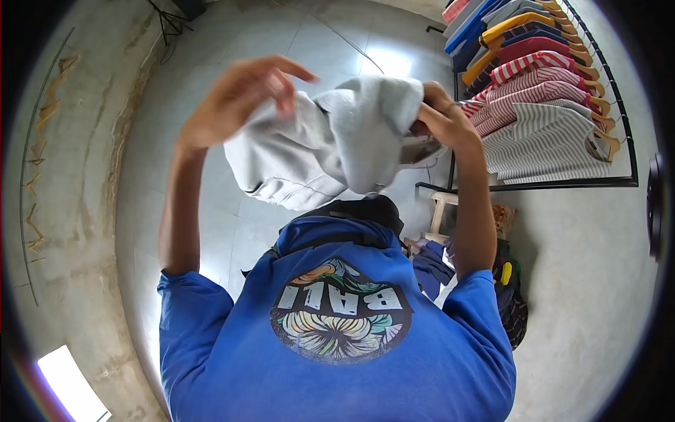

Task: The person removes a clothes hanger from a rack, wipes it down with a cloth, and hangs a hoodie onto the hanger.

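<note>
A bunched light grey garment [351, 133] of thick, sweatshirt-like cloth hangs in front of my chest. My right hand [444, 116] is closed on its upper right edge, with the fingers bent into the cloth. Under that hand, a small shiny brownish patch shows, too unclear to name. My left hand [246, 98] is raised at the garment's upper left, smeared by motion, its fingers apart and nothing seen in them. Folds hide most of the garment's shape.
On the right, a black rack [562, 184] carries several shirts [541, 137] on wooden hangers. Below it are a wooden stool [441, 211], dark clothes [430, 267] and a dark bag [512, 295]. Hangers [49, 109] line a rail on the left wall; a tripod [169, 24] stands far back.
</note>
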The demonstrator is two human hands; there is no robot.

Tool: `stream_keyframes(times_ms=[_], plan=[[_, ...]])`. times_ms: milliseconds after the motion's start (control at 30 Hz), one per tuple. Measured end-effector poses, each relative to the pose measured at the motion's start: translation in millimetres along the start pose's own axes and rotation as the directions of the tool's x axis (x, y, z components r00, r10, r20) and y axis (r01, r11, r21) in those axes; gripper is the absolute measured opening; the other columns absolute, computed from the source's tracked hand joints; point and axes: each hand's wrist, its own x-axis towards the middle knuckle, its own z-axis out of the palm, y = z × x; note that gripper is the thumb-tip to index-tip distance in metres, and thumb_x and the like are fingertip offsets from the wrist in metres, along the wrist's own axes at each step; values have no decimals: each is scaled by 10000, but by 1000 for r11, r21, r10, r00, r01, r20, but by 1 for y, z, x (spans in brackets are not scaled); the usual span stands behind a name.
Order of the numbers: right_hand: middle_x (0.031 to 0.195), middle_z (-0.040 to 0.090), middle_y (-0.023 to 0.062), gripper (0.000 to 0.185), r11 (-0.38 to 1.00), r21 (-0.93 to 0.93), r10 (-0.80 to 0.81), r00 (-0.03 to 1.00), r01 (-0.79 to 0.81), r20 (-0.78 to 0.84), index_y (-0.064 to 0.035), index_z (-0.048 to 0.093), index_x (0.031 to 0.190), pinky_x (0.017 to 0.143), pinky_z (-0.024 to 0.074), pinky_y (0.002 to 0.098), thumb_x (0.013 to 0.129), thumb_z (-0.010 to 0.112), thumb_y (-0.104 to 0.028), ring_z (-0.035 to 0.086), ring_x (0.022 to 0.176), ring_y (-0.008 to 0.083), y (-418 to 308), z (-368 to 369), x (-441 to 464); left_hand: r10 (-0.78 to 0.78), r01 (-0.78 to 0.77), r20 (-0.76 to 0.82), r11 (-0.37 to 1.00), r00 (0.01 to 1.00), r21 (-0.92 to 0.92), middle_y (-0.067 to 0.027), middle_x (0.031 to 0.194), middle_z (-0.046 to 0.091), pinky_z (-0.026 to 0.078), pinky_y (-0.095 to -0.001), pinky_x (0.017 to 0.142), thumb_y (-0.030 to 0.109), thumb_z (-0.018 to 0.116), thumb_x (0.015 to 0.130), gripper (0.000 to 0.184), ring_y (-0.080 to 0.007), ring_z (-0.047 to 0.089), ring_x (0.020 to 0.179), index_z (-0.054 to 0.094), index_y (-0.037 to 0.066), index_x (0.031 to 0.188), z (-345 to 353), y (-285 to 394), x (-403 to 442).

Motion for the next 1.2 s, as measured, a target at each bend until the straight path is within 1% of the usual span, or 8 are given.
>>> stream_keyframes(times_ms=[100, 167, 500, 633, 733, 833, 933, 1200], plan=[[888, 550, 28, 228, 964, 87, -240, 965, 250, -107, -38, 537, 1064, 573, 451, 202, 860, 559, -138, 534, 671, 51, 5, -6, -18, -248, 306, -290, 936, 924, 174, -146, 1107, 631, 395, -368, 952, 552, 437, 908, 651, -222, 538, 1106, 507, 8, 1259, -28, -55, -18], [896, 541, 29, 228, 965, 77, -247, 968, 250, -50, -38, 535, 1065, 573, 455, 201, 861, 555, -137, 536, 681, 51, 3, -11, -21, -620, 639, 194, 661, 760, -394, -137, 1295, 524, 277, -332, 1053, 529, 423, 926, 642, -208, 430, 1237, 414, 62, 1367, -16, -110, -36], [914, 498, 28, 213, 978, 7, -210, 974, 210, 80, -28, 517, 1054, 559, 494, 207, 864, 536, -122, 552, 738, 75, -1, -23, -21, -317, 426, 375, 867, 872, -260, -134, 1376, 431, 313, -363, 1059, 411, 617, 849, 712, -243, 386, 1289, 353, 44, 1398, 51, -162, -43], [915, 494, 31, 222, 978, 40, -206, 975, 203, 79, -26, 512, 1055, 568, 502, 223, 865, 557, -134, 540, 714, 73, -1, -26, -27, -148, 314, 278, 361, 949, -878, -134, 1247, 540, 382, -340, 993, 324, 663, 830, 601, -216, 496, 1168, 460, 27, 1311, 60, -85, -29], [868, 508, 45, 215, 978, 2, -209, 976, 209, 53, -23, 519, 1045, 533, 487, 228, 875, 553, -151, 522, 651, 70, 2, -29, -34, -345, 409, 288, 890, 893, -202, -104, 1090, 615, 440, -323, 871, 312, 649, 857, 379, -179, 567, 975, 611, 15, 1090, 37, -75, -30], [815, 522, 60, 210, 998, -12, -60, 998, 60, -18, -20, 527, 1038, 496, 466, 230, 885, 544, -164, 503, 587, 70, 0, -29, -36, -415, 557, -502, 813, 759, 169, -11, 808, 611, 434, -302, 709, 224, 600, 897, 246, -111, 538, 803, 636, -6, 816, 11, -36, -55], [755, 538, 78, 208, 968, 22, 252, 962, -252, -106, -18, 536, 1033, 456, 437, 231, 896, 529, -174, 484, 523, 75, 0, -30, -33, 257, 206, -457, 637, 851, 743, -28, 674, 549, 419, -304, 680, 167, 608, 877, 217, -135, 538, 761, 606, -23, 771, -15, 8, -61], [705, 561, 113, 248, 765, 642, -46, 993, -38, 113, -8, 550, 1016, 426, 393, 224, 905, 522, -227, 460, 479, 80, 37, -24, -27, -163, 251, -197, 759, 967, 601, -119, 838, 632, 428, -310, 784, 277, 659, 837, 299, -216, 592, 854, 650, -4, 939, -8, 22, -82]])
